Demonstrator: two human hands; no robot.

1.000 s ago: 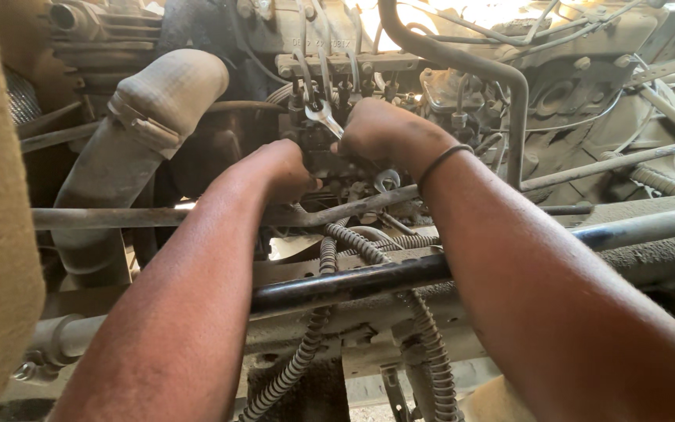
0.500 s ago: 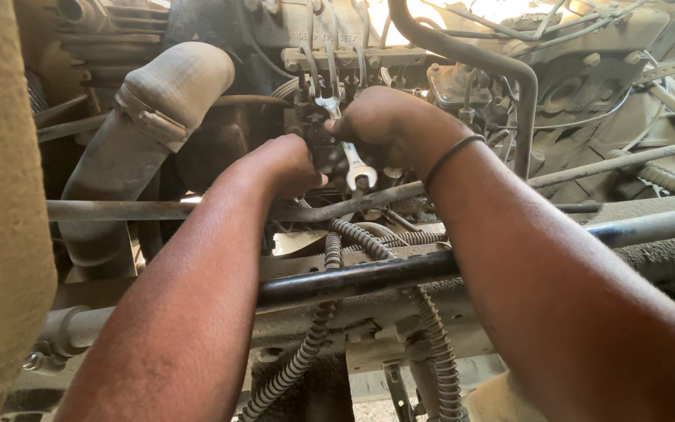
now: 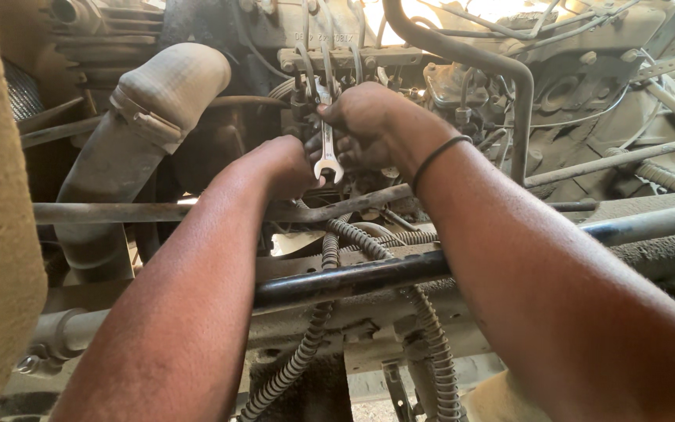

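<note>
Moved: our hands sit a little higher in the frame than half a second ago, and the wrench now hangs upright with its open end down.
Wrench (image 3: 326, 148): one, silver, centre of the frame, just above the rusty rod.
Right hand (image 3: 369, 125): closed round the wrench's shank.
Left hand (image 3: 279, 164): curled beside the wrench's lower end; we cannot tell what it grips.
Count: two corrugated hoses (image 3: 431, 344), one black wristband (image 3: 439, 156), one grey duct (image 3: 150, 117) at upper left.

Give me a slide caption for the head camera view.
Right hand holds an open-ended spanner upright at engine pipe fittings, left hand alongside.
</note>
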